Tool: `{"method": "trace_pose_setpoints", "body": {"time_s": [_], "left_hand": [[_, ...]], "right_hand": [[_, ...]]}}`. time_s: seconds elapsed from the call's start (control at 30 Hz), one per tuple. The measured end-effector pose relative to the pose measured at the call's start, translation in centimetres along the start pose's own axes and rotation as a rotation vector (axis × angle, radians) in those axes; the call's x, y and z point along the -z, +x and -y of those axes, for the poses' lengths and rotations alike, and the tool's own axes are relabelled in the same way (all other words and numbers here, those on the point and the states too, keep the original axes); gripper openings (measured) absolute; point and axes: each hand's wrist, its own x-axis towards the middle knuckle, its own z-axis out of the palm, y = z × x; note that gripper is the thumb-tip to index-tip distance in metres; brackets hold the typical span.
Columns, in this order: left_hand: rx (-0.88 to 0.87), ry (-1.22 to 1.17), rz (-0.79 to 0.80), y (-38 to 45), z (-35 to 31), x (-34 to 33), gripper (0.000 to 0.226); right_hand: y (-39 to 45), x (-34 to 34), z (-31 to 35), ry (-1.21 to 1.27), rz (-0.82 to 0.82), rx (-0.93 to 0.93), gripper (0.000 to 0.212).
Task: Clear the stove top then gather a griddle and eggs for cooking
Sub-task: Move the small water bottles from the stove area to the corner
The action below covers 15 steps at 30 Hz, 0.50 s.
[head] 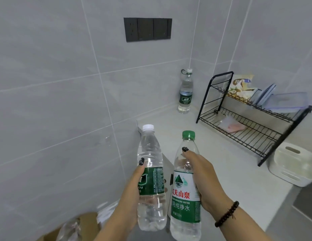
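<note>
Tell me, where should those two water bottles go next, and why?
Probably set both down on the bare counter near the corner bottle. The left hand holds the white-capped bottle and the right hand the green-capped bottle, so neither hand is free.

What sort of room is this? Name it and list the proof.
Most likely a home kitchen: a tiled wall, a pale countertop carrying a black wire dish rack, and a white drainer basket beside it.

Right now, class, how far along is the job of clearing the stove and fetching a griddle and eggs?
Nothing looks finished. In hand: the left hand holds a white-capped bottle, the right hand a green-capped bottle, both above the counter. Left: no stove, griddle or eggs in view.
</note>
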Motion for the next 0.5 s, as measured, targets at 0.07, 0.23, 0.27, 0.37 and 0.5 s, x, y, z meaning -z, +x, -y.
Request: {"method": "trace_pose_setpoints", "body": {"time_s": [0.07,0.23,0.27,0.37,0.5], "left_hand": [[-0.064,0.034,0.139,2.7,-0.9,1.6,0.052],[-0.079,0.058,0.109,10.7,-5.5,2.2,0.056],[-0.105,0.07,0.115,12.0,-6.0,2.6,0.059],[-0.154,0.149,0.138,16.3,-8.3,3.1,0.065],[-0.104,0.147,0.155,20.0,-9.4,2.7,0.059]], "right_hand": [[2.4,-1.1,0.3,-0.028,-0.032,0.024,0.034],[9.1,-3.7,2.1,-0.131,-0.143,0.128,0.022],[10.1,-4.0,2.3,-0.14,-0.159,0.14,0.019],[13.0,-4.7,2.9,-0.129,-0.228,0.169,0.015],[15.9,-4.7,2.8,-0.084,-0.309,0.153,0.021]]}}
